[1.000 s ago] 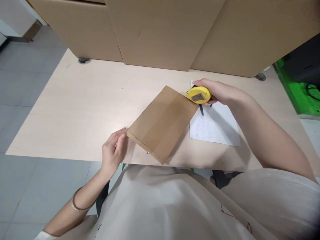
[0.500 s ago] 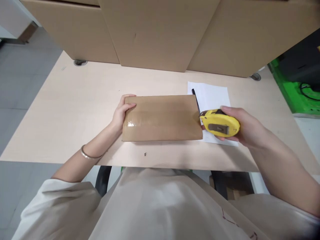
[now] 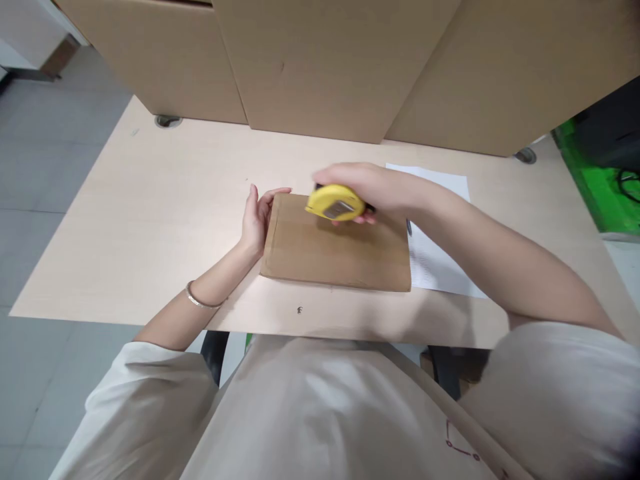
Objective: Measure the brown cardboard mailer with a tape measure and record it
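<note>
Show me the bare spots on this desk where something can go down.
Widest bare patch: the desk left of the left hand, back to the boxes. A narrower strip runs between the boxes and the cardboard piece. Crowded: the middle, where the right hand holds the tape measure over the cardboard, and the paper sheet beside it.

There is one desk (image 3: 150, 220), and on it one flat cardboard piece (image 3: 335, 257), one yellow tape measure (image 3: 334, 203), one paper sheet (image 3: 440, 267) and one pen (image 3: 409, 228). Two hands show, the left hand (image 3: 257, 217) and the right hand (image 3: 360, 187), with one bracelet (image 3: 197, 301). Three cardboard boxes (image 3: 325, 67) stand far, and two cable grommets (image 3: 167, 121) sit far left and far right.
</note>
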The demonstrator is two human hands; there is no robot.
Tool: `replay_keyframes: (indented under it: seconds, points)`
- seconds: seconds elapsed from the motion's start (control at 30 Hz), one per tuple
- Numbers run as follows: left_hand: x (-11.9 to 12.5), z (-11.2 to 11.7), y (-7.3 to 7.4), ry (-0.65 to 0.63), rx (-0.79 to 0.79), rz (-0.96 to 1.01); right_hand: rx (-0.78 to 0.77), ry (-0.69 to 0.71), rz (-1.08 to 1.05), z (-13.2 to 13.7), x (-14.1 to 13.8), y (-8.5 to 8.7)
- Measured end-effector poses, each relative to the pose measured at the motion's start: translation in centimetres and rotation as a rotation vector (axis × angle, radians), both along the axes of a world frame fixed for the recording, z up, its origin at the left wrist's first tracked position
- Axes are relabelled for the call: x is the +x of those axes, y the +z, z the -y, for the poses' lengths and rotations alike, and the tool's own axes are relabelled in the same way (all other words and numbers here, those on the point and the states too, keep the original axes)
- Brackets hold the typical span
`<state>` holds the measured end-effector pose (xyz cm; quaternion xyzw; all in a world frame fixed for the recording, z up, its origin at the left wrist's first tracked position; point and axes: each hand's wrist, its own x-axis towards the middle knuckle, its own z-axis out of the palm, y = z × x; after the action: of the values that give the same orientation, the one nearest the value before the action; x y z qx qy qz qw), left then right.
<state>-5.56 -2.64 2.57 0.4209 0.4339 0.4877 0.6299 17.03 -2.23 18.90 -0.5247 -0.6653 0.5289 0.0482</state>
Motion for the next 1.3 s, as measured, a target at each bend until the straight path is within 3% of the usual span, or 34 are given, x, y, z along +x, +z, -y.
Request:
replay_keyframes:
  seconds: [0.1, 0.17, 0.4, 0.67, 0.87, 1.03, 1.13, 1.23, 1.3]
  points:
    - [-0.1, 0.3, 0.1, -0.051, 0.049, 0.076, 0.029, 0.059, 0.068, -3.2, -5.2, -0.7]
    - [-0.4, 0.4, -0.1, -0.067, 0.093, 0.118, 0.056, 0.112, 0.143, -4.5, -7.2, -1.3]
    - [-1.7, -0.5, -1.6, -0.114, 0.05, 0.002, 0.063, 0.2, 0.326, -5.5, -8.8, -1.2]
    - [-1.4, -0.6, -1.0, -0.061, 0.037, 0.014, -0.048, 0.161, 0.395, -5.1, -4.3, -0.9]
    - [-0.6, -0.6, -0.8, 0.069, 0.074, -0.124, -0.032, 0.12, 0.383, -4.8, -4.1, -1.3]
    - [-1.2, -0.7, -0.3, 0.043, 0.084, -0.251, -0.06, 0.111, 0.336, -4.6, -3.1, -1.3]
    - [-1.6, -0.7, -0.2, 0.025, 0.097, -0.287, -0.079, 0.099, 0.34, -4.1, 0.0, -0.3]
    - [-1.7, -0.7, -0.2, 0.006, 0.095, -0.278, -0.12, 0.038, 0.399, -2.8, 5.0, 0.9]
    - [-1.7, -0.8, -0.2, 0.004, 0.089, -0.271, -0.124, -0.087, 0.417, -1.7, 8.5, 1.3]
